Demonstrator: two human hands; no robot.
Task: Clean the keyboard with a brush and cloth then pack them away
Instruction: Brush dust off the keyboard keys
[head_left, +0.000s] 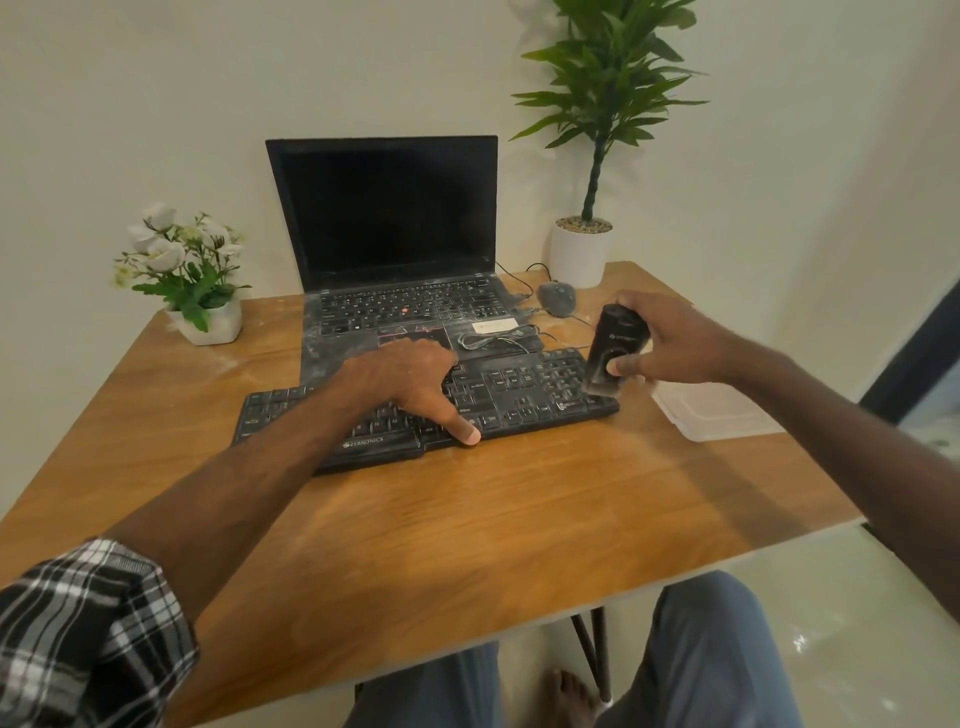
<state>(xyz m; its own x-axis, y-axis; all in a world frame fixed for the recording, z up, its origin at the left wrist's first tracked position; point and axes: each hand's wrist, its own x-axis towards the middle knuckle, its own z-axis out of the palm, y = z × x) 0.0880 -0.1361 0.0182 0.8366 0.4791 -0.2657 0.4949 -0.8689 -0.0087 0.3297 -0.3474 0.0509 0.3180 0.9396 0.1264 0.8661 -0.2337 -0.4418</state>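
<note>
A black, dusty keyboard (524, 395) lies across the middle of the wooden table (467, 519). My left hand (415, 379) rests flat on its middle keys, thumb at the front edge. My right hand (670, 343) grips a black cylindrical brush (613, 353) upright, its lower end on the keyboard's right end, at the number pad. A whitish folded cloth (717, 410) lies on the table just right of the keyboard.
An open dusty laptop (395, 249) stands behind the keyboard, with a coiled cable (493, 338) on its palm rest. A grey mouse (558, 299) and a tall potted plant (582, 249) sit back right. A white flower pot (208, 322) is back left.
</note>
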